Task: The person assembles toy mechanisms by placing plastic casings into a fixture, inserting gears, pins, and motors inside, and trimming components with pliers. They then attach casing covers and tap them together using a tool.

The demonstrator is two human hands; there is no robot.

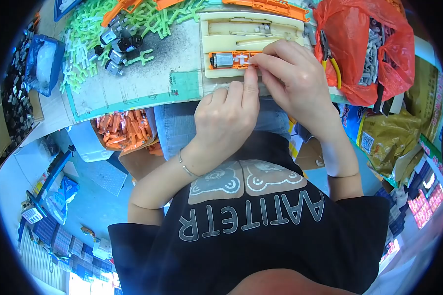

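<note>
An orange plastic housing [256,54] lies in the lower slot of a cream fixture block [226,74]. Inside its left end sits a small silver motor [223,60], with a white plastic part [240,59] beside it. My left hand [227,109] has its index finger stretched up to the housing's lower edge, the other fingers curled in and the thumb hidden. Over the housing's right end, my right hand [295,73] is closed in a pinch. Whatever is between its fingertips is too small and covered to make out.
Green forked plastic pieces [84,49] and several motors [115,49] lie on the left. A red plastic bag [398,54] with grey parts [371,64] stands right, beside yellow-handled pliers [335,71]. Orange parts [125,129] fill a box below the table edge.
</note>
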